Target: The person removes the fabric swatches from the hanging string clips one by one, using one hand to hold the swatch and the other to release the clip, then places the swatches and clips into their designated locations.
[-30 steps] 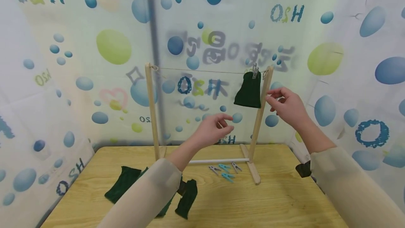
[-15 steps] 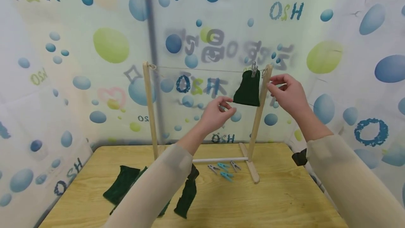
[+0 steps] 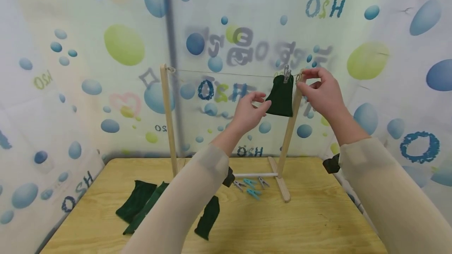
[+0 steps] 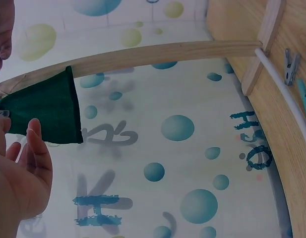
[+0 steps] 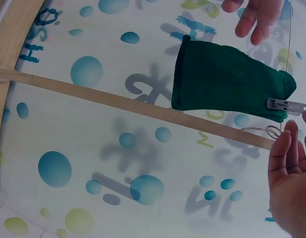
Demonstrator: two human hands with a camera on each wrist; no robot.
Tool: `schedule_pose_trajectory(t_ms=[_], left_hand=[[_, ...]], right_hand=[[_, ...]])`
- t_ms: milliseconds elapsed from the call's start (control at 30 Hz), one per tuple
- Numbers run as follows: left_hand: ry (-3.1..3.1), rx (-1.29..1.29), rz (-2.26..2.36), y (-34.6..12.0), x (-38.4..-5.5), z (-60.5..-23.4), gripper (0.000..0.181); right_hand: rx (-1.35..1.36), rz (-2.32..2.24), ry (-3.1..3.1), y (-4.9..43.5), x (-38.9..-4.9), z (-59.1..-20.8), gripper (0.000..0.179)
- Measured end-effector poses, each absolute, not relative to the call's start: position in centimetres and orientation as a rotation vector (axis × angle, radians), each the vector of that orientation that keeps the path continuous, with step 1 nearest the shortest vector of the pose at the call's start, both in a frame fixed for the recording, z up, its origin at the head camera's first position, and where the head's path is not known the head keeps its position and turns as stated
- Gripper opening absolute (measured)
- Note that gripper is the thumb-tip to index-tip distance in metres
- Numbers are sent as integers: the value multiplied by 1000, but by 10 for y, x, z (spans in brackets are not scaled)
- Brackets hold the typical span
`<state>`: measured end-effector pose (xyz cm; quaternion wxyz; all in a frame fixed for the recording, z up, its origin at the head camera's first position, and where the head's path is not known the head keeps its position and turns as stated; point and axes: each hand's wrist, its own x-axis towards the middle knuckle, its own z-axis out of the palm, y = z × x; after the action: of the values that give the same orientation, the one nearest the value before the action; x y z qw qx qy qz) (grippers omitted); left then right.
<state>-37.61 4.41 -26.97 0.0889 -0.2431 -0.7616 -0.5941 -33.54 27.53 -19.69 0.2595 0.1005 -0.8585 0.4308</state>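
Observation:
A dark green piece of cloth, narrow at the top and wider below, hangs by a grey clothespin near the right end of a thin string. My left hand is beside the cloth's lower left edge, fingers loosely bent; the right wrist view shows its fingertips apart from the cloth. At the top of the right wooden post, my right hand is close to the string's knot, with nothing visibly pinched. The right wrist view partly cuts off its thumb near the clothespin.
Several grey and light blue clothespins lie on the wooden table by the frame's white crossbar. More dark green cloths lie at the left, partly behind my left sleeve. A patterned curtain stands behind.
Both hands have risen: the left went up and right to the cloth's lower left edge, the right climbed along the post to its top. The hanging cloth stays clipped.

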Motion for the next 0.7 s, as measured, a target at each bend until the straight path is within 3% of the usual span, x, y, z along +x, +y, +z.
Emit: schedule_pose_trajectory(t_ms=[467,700], left_hand=[[-2278,-633,-1872,59,-382,-251,51],[-2255,-626,-1934,64,-383,-244,50]], right_hand=[[345,1232,-2383,260,-348,-174,69],[380,1234,-2419,254,-352,-168,66]])
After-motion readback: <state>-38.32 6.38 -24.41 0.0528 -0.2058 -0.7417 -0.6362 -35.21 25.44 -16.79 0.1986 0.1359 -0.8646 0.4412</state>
